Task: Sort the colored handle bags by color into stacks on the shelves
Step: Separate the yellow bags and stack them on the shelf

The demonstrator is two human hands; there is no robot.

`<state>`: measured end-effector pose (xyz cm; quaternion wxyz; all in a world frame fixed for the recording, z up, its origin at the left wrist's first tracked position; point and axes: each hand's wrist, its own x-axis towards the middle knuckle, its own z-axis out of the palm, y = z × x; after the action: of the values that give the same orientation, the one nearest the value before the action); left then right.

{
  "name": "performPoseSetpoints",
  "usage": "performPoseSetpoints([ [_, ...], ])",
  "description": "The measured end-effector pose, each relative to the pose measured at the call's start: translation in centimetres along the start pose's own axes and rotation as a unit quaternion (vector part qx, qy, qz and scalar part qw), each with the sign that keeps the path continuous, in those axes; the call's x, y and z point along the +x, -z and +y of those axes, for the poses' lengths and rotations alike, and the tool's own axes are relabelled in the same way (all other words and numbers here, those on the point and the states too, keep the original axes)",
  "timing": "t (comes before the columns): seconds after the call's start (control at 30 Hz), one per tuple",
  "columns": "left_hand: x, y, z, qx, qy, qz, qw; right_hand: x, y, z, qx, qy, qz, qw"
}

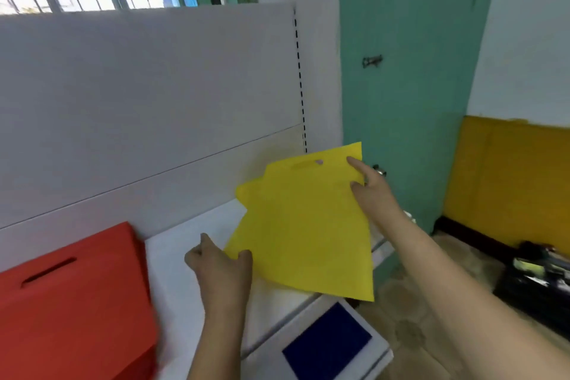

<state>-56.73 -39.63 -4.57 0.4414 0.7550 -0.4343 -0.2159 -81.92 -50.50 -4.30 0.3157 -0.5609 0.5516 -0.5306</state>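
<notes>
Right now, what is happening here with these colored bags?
A person is handling a yellow bag with both hands over the white shelf. The left hand pinches its lower left corner; the right hand holds its upper right edge. A red bag lies on the shelf at left, and a blue bag on the shelf below.

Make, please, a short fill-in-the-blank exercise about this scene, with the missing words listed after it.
1. Both hands hold a bag whose color is ____.
2. The left hand grips the lower left corner of that bag, and the ____ hand holds its upper right edge.
3. The red bags lie on the upper shelf to the ____ of the held bag.
4. On the lower shelf lies a dark ____ bag.

Missing words: yellow; right; left; blue
</notes>
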Motion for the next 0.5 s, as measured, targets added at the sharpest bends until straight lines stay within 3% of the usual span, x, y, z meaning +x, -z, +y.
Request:
performPoseSetpoints([
  [0.23, 6.1, -3.8, 1.7, 0.163, 0.019, -0.163, 0.973, 12.9, -1.0, 0.7, -0.193, 0.025, -0.114, 0.974],
  [0.33, 6.8, -5.9, 2.8, 0.164, 0.009, -0.186, 0.969, 16.5, -2.7, 2.0, -0.267, 0.096, -0.169, 0.944],
  [0.5, 7.2, -8.6, 4.5, 0.180, 0.027, -0.184, 0.966, 19.6, -5.5, 3.9, -0.348, 0.114, -0.269, 0.891],
])
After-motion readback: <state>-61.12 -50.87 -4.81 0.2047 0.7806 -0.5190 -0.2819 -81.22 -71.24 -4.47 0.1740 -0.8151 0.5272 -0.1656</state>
